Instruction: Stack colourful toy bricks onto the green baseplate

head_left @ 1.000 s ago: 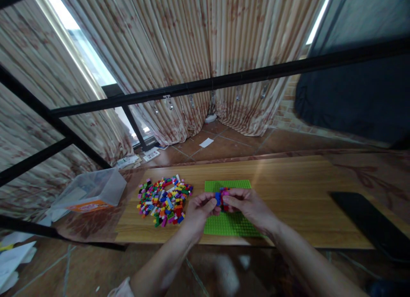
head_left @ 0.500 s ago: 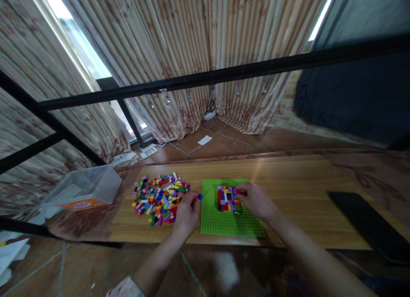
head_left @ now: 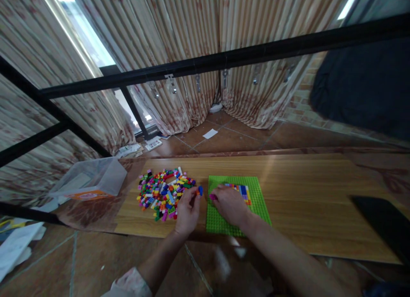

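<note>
A green baseplate [head_left: 259,194] lies flat on the wooden table [head_left: 304,186]. A small patch of coloured bricks [head_left: 241,189] is stuck on it, partly hidden by my right hand [head_left: 229,204]. That hand rests on the plate with its fingers closed on a small magenta brick [head_left: 212,197]. My left hand [head_left: 187,209] sits at the plate's left edge, pinching a small blue brick [head_left: 200,190]. Just left of it spreads a pile of loose bricks [head_left: 163,192] in many colours.
A clear plastic tub [head_left: 92,181] with an orange label stands off the table's left end. A black flat object [head_left: 384,220] lies at the right end. Black metal bars [head_left: 224,60] cross the view above the table. Curtains hang behind.
The built patch went from being held in both hands to lying on the plate. My left hand moved out to the plate's left edge with a blue brick; my right hand shifted left over the patch.
</note>
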{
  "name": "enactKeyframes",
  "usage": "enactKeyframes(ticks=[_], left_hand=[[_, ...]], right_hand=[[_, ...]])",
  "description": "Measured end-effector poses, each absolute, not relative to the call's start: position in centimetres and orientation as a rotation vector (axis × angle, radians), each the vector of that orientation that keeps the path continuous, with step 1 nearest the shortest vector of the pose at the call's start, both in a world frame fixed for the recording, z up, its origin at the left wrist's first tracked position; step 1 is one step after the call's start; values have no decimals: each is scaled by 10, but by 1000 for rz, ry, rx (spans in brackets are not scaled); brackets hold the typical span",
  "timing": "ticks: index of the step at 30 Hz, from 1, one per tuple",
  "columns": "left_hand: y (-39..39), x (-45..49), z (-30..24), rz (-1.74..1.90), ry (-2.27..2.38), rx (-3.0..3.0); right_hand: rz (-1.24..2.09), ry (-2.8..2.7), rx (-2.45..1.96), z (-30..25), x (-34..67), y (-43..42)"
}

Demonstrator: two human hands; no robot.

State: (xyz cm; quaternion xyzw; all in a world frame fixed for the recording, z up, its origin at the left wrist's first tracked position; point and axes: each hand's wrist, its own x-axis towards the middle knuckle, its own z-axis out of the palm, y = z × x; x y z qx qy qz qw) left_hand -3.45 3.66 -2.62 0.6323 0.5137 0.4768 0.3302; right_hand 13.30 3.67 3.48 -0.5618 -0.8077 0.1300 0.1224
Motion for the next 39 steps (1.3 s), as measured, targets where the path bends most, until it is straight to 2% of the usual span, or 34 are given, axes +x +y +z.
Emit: enactKeyframes(ticks=[6,12,21,30,35,39], left_hand=[[38,-36,-28,1283,1293,1520],[38,-36,-26,1269,1222,1499],[38,-38,-31,1297,1186,1291],[39,-34,-22,1274,1359,1671],[40,-32,-21,1201,1418,1837],[41,-31,-20,1200,1439,1889]], right_hand=[[521,-2280,-1593,22,111,50],[992,-1734,-1348,25,107,56],[1287,-1177,-1281,7,97,53],[1102,-1022,-1391,53,183,59],[977,-1101,-1528,35,240,53],[793,-1379,-1708,21,246,52]])
